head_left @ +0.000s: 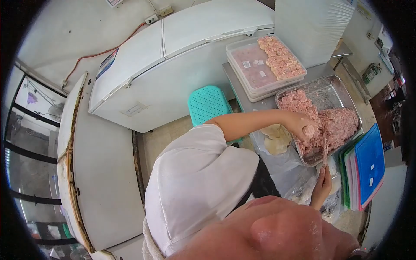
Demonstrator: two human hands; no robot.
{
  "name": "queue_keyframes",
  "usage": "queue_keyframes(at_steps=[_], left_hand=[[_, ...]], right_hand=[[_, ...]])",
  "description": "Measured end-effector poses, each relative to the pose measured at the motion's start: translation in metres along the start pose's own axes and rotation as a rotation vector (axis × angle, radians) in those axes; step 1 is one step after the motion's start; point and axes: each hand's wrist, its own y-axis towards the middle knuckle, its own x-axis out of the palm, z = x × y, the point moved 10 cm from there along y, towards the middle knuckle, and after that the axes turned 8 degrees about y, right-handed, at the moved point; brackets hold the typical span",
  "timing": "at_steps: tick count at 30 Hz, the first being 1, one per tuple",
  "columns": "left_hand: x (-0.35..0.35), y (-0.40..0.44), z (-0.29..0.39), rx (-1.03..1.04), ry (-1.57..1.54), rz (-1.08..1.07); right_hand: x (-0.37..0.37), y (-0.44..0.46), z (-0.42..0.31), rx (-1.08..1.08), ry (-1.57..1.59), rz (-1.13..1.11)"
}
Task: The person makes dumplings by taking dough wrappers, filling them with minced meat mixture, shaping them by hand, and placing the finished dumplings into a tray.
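Observation:
My left hand [299, 124] is closed around a small meat-filled dumpling [308, 131], its round pinkish top showing above the curled fingers. It hovers over ground meat [342, 125] heaped in a metal tray [331, 91]. My right hand [321, 184], near the tray's front corner, grips a thin flat spatula [325, 151] smeared with meat, its far end at the meat. Beside the tray, close to my left wrist, lie pale round dumpling wrappers [277, 139] on plastic. My right forearm is partly hidden.
Stacked plastic containers [260, 69] stand behind the tray, the top one partly filled with dumplings [281, 56]. Coloured boards or lids [368, 164] stand at the right. A turquoise stool [209, 104] is near the white chest freezer [173, 80]. Clear plastic bags [303, 190] lie by my right hand.

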Motion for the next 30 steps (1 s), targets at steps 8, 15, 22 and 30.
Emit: queue_keyframes(at_steps=[8, 15, 22, 30], left_hand=[[-0.012, -0.009, 0.037, 0.035, 0.003, 0.100], [-0.009, -0.002, 0.058, 0.080, -0.018, 0.064], [0.004, -0.006, 0.049, 0.088, 0.050, 0.073], [0.013, -0.006, 0.060, 0.043, -0.021, 0.024]], right_hand=[[0.021, -0.019, -0.007, 0.094, 0.054, -0.205], [0.013, -0.028, -0.007, 0.121, 0.059, -0.198], [0.019, -0.034, 0.001, 0.132, 0.049, -0.237], [0.017, -0.045, 0.006, 0.230, 0.147, -0.242]])
